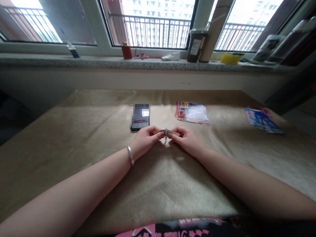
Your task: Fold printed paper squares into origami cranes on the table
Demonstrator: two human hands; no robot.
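Observation:
Just above the middle of the table, my left hand (pixel 145 140) and my right hand (pixel 187 139) face each other. Between them is a small piece of folded paper (pixel 166 131), pinched from both sides by thumbs and fingers. Its pale edges stand up in the middle, and one narrow end hangs down. The fingers hide most of its outer parts. A dark phone (pixel 140 122) lies just beyond my left hand. Past my right hand lies a stack of colourful printed leaflets (pixel 194 113).
A second group of blue and red leaflets (pixel 264 120) lies at the table's right side. A tan cloth (pixel 103 115) covers the table. On the stone windowsill (pixel 98 62) stand a red container (pixel 126 52), a dark lidded jar (pixel 196 46) and a yellow item (pixel 231 59).

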